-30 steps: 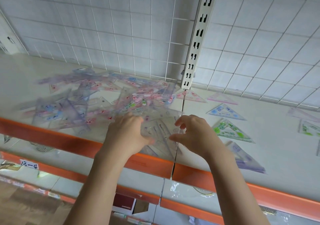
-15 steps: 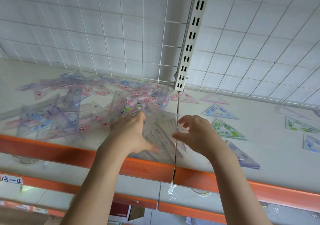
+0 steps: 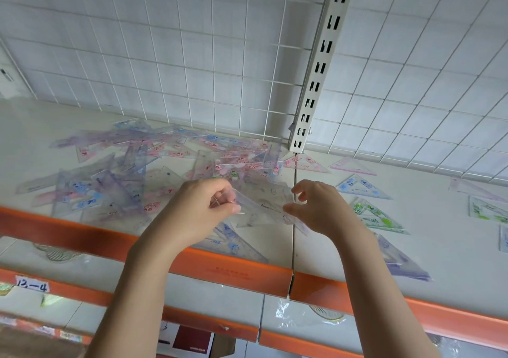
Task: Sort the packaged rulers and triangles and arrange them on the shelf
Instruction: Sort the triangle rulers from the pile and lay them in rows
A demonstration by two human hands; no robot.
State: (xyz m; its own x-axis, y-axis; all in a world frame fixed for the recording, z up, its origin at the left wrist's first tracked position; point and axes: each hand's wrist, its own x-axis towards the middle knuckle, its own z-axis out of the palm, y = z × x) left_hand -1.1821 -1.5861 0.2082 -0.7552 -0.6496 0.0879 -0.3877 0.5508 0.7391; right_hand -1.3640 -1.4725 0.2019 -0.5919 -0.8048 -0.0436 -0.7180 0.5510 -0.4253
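Now, left hand [image 3: 204,212]: pinches clear triangle pkg [image 3: 264,203] at its left corner, held just above shelf [image 3: 439,247].
Right hand [image 3: 316,209]: fingers curled, thumb + fingertips on pkg's right edge.
Pile [image 3: 132,176]: mixed rulers/triangles, shelf left.
Sorted triangles [image 3: 362,187]: shelf right, laid apart.

White wire grid panel [image 3: 192,63] behind; slotted metal upright [image 3: 319,66] at centre. Handwritten label "12-4" [image 3: 32,287] on the lower orange edge strip [image 3: 82,294]; dark red box [image 3: 192,341] below.
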